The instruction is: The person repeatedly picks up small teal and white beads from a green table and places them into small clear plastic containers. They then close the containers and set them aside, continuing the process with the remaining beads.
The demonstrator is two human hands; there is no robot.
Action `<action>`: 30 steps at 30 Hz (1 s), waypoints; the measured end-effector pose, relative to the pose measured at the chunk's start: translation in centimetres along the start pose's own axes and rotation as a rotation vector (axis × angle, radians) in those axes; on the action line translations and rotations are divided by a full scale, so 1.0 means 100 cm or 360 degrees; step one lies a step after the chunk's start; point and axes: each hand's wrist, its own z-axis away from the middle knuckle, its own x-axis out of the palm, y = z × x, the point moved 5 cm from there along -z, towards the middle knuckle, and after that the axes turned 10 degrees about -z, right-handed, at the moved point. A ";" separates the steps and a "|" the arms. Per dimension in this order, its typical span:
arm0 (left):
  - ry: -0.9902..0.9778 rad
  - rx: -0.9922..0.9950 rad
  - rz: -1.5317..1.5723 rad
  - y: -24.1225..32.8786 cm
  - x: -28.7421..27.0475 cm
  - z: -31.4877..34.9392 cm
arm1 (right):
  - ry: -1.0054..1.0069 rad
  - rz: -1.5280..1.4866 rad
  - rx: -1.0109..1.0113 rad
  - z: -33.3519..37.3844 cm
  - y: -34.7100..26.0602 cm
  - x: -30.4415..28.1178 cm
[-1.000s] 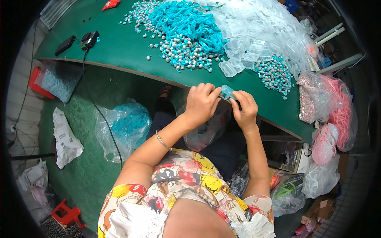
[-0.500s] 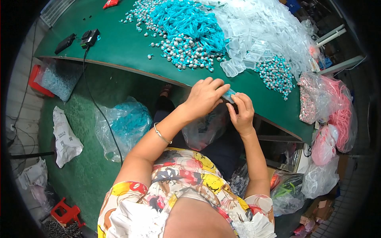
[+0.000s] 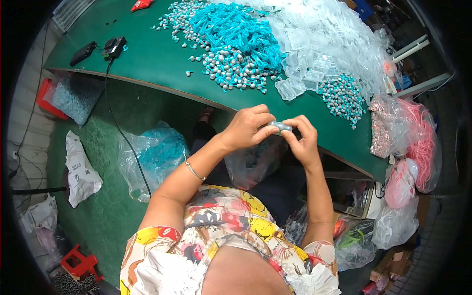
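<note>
Between my two hands, just off the table's front edge, is a small clear plastic case (image 3: 280,127) with something blue and grey showing through it. My left hand (image 3: 250,127) pinches its left end with thumb and fingers. Its right end sits between the thumb and forefinger of my right hand (image 3: 303,139). Beyond my hands, a heap of turquoise cords (image 3: 241,32) lies on the green table (image 3: 142,54). Small grey beads with turquoise ends (image 3: 233,69) spread around the cords. A large pile of clear plastic cases (image 3: 327,37) is to the right, with another bead heap (image 3: 342,96) in front.
Black devices (image 3: 113,48) and a cable (image 3: 112,98) are at the table's left. Bags of pink cord (image 3: 420,142) hang by its right corner. On the floor are a bag of turquoise material (image 3: 160,147), a white sack (image 3: 81,167) and a red stool (image 3: 81,263).
Both hands have come slightly nearer to me, and the case now shows more plainly between them. My right thumb has moved up against the case.
</note>
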 end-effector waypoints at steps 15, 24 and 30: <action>0.0196 -0.0092 -0.0608 0.011 0.010 -0.004 | 0.0590 0.0242 -0.0029 -0.045 0.048 -0.040; 0.0222 -0.0246 -0.1170 -0.041 0.014 -0.044 | 0.0267 0.0548 -0.0316 0.019 0.014 -0.026; 0.0098 -0.0107 -0.0833 -0.026 0.003 -0.041 | 0.0449 0.0590 -0.0259 0.009 0.031 -0.053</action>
